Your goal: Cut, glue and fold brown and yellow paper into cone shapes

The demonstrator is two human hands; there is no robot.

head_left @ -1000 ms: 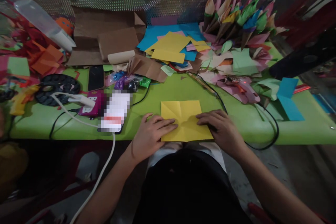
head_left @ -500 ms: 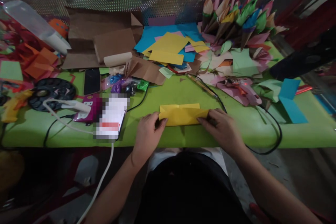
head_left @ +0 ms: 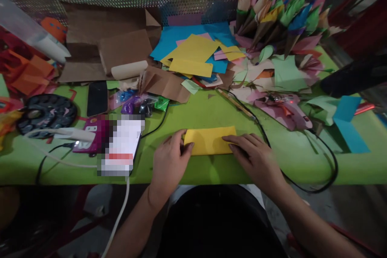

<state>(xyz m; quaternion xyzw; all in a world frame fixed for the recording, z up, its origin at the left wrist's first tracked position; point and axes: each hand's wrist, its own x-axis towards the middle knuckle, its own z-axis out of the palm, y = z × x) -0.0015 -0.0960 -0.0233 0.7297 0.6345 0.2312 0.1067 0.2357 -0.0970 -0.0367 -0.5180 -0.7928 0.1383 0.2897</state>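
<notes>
A yellow paper sheet (head_left: 208,140), folded in half into a flat strip, lies on the green table (head_left: 211,113) near its front edge. My left hand (head_left: 169,159) pinches the strip's left end between thumb and fingers. My right hand (head_left: 255,159) rests on the strip's right end with its fingers stretched out, pressing the fold flat.
A phone (head_left: 121,149) on a white cable lies left of my left hand. A black cable (head_left: 302,185) loops at the right. Loose coloured sheets (head_left: 193,54), brown paper (head_left: 121,48), a bunch of folded paper flowers (head_left: 278,12), a round black tray (head_left: 45,111) crowd the back.
The yellow sheet lay open under both hands a second ago. Its near half has been folded up and away, and it is now a flat strip that my right hand presses down.
</notes>
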